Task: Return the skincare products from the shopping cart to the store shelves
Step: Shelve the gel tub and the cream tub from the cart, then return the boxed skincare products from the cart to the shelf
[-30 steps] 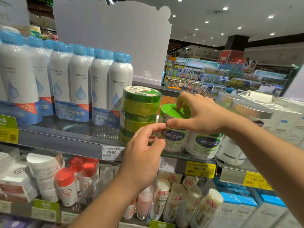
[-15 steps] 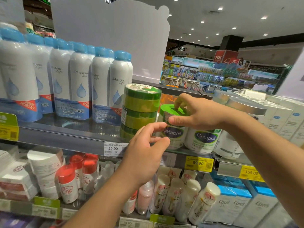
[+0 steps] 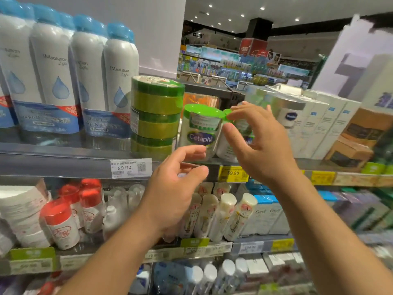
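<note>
Hovering loosely open, left hand (image 3: 176, 188) and right hand (image 3: 255, 141) hold nothing beside the Cetaphil jar (image 3: 201, 130) on the shelf (image 3: 63, 165). Right hand hides most of a second green-lidded jar (image 3: 228, 112); right-side boxes blur.

White jar (image 3: 201, 133) is topped in bright green, a blue label band across it. Green-and-olive stripes are seen on the tins (image 3: 155, 116). White cans (image 3: 119, 81) are capped sky blue, droplet-printed. Yellow tag (image 3: 233, 173) is shown.
</note>
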`<state>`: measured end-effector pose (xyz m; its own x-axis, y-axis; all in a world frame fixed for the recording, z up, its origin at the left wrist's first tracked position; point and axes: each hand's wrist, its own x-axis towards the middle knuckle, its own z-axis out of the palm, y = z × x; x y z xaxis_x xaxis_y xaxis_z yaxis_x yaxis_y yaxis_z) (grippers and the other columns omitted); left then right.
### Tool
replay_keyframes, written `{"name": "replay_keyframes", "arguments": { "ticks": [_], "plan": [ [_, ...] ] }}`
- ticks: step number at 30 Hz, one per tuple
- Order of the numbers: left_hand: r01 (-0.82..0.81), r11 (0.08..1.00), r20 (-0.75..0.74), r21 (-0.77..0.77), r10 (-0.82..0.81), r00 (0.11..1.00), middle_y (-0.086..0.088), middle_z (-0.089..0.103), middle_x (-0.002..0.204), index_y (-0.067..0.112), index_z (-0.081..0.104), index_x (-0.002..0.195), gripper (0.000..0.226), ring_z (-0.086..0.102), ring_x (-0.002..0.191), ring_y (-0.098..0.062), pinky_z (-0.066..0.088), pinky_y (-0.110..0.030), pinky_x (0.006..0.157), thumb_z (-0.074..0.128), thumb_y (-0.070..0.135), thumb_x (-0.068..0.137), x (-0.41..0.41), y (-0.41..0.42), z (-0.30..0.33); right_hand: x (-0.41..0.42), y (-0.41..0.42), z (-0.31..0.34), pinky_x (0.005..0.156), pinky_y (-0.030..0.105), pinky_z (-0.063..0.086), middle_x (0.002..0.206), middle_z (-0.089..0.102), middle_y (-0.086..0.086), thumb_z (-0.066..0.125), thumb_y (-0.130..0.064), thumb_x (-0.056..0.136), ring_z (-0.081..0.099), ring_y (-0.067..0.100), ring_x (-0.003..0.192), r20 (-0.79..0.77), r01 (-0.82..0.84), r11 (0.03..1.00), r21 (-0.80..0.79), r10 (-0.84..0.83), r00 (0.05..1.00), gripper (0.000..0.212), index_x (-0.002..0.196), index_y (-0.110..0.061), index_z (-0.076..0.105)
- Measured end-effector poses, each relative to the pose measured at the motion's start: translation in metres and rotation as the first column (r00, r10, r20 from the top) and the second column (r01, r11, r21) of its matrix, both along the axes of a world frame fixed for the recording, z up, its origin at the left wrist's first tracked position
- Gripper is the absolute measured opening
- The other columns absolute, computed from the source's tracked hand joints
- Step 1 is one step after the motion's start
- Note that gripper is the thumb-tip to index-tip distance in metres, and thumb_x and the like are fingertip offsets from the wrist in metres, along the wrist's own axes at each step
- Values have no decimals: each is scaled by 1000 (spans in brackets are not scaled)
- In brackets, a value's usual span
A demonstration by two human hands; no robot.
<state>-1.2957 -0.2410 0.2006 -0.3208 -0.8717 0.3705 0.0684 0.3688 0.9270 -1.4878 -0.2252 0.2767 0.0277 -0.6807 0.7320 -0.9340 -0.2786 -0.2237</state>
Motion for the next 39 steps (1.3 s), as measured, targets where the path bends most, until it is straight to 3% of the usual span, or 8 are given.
{"name": "replay_keyframes", "arguments": {
  "ticks": [5, 9, 14, 21, 27, 30, 34, 39],
  "plan": [
    [154, 987, -12, 48, -153, 988, 13, 69, 125, 47, 68, 118, 40, 67, 114, -20, 53, -56, 100, 65, 51, 78, 6, 0, -27, 4, 37, -52, 120, 53, 32, 127, 66, -3, 57, -39, 99, 49, 19, 141, 109, 53, 996, -67, -46, 993, 29, 114, -17, 69],
    [255, 961, -37, 110, -252, 967, 8, 71, 122, 42, 69, 118, 41, 68, 112, -23, 57, -50, 95, 67, 50, 77, 1, 7, -53, 9, 78, -91, 115, 23, 36, 131, 61, -5, 57, -37, 99, 50, 16, 139, 261, 138, 989, -56, -119, 958, 37, 127, -15, 64],
    [355, 910, -30, 213, -357, 934, 8, 71, 119, 37, 68, 120, 49, 68, 111, -24, 59, -50, 91, 67, 52, 73, -15, 33, -79, 11, 133, -128, 101, 8, 37, 131, 63, -12, 57, -47, 97, 55, -2, 127, 540, 201, 976, 85, -214, 814, 43, 133, -23, 60],
    [423, 855, 11, 298, -447, 895, 9, 73, 114, 33, 69, 118, 44, 70, 107, -23, 59, -44, 88, 69, 45, 76, -52, 81, -91, -10, 208, -161, 91, 25, 50, 125, 64, -17, 62, -42, 100, 61, -2, 115, 774, 206, 957, 205, -288, 565, 23, 119, -53, 57],
    [478, 774, 2, 415, -527, 850, 1, 75, 109, 23, 69, 118, 42, 71, 96, -20, 60, -39, 80, 65, 36, 78, -115, 156, -98, -47, 307, -177, 83, 14, 48, 118, 67, -15, 63, -35, 100, 63, -6, 106, 847, 248, 925, 288, -367, 383, 22, 119, -45, 61],
    [510, 727, 24, 460, -585, 811, 3, 76, 107, 22, 69, 117, 43, 71, 99, -25, 58, -46, 86, 66, 36, 77, -150, 200, -106, -68, 367, -190, 75, 8, 49, 115, 68, -14, 62, -34, 100, 64, -11, 98, 865, 296, 897, 329, -412, 286, 23, 123, -39, 62],
    [551, 684, 84, 479, -660, 746, 2, 76, 112, 26, 70, 117, 41, 72, 99, -23, 58, -45, 86, 65, 39, 78, -190, 259, -115, -90, 442, -209, 77, 14, 46, 106, 67, -29, 61, -48, 99, 62, -12, 100, 870, 374, 841, 391, -470, 147, 21, 119, -50, 62],
    [585, 628, 144, 513, -735, 663, 5, 77, 111, 28, 71, 114, 33, 72, 99, -22, 58, -47, 89, 68, 38, 83, -227, 321, -120, -105, 515, -224, 82, 20, 47, 110, 65, -29, 60, -47, 100, 61, -13, 102, 874, 447, 784, 430, -486, 12, 20, 119, -52, 62]
  ]
}}
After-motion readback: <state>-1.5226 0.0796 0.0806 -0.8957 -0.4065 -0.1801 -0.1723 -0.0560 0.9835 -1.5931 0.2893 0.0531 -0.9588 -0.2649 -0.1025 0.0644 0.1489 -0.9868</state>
